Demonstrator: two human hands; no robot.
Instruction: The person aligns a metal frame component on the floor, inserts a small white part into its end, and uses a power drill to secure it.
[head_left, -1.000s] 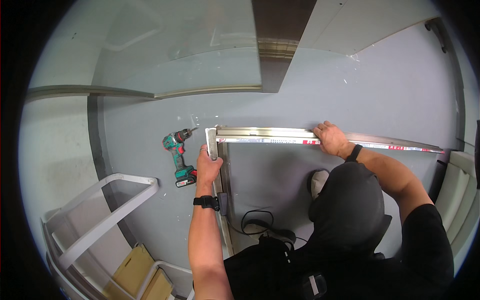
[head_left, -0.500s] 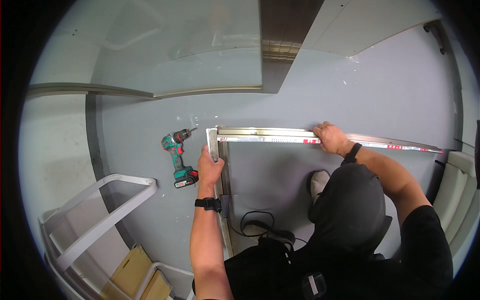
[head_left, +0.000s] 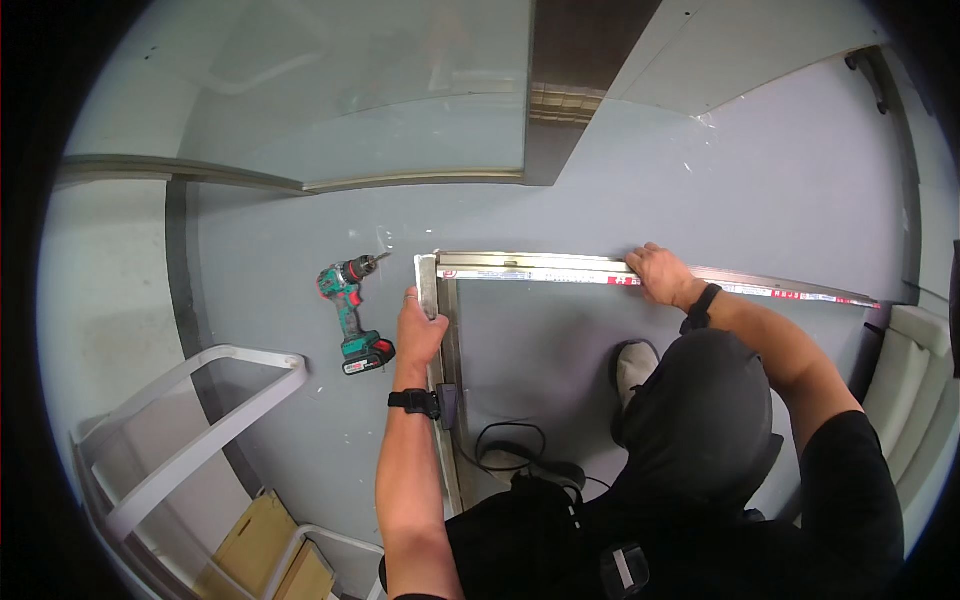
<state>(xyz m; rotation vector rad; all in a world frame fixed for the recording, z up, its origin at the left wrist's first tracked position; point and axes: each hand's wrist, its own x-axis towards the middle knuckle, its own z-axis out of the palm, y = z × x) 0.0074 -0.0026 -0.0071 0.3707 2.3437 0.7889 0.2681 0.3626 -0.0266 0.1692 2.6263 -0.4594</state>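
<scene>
A long metal rail (head_left: 540, 264) with a printed white-and-red film strip runs left to right across the middle. At its left end it meets a second metal rail (head_left: 452, 345) that comes toward me, forming a corner. My left hand (head_left: 421, 335) is closed around this second rail just below the corner, with the thumb across it. Farther right, my right hand (head_left: 662, 276) grips the long rail, its fingers curled over the far edge. A green-and-black cordless drill (head_left: 346, 318) with a bit fitted lies on the floor left of my left hand.
A glass panel with a dark frame (head_left: 560, 90) stands at the far side. At lower left is a white metal step ladder (head_left: 200, 440) beside brown boards (head_left: 250, 545). White bench-like padding (head_left: 905, 370) sits at right. A black cable (head_left: 510, 440) lies near my feet; chips dot the floor.
The view has shifted very slightly. Both hands keep their grip on the rails, and the rails and drill stay where they were.
</scene>
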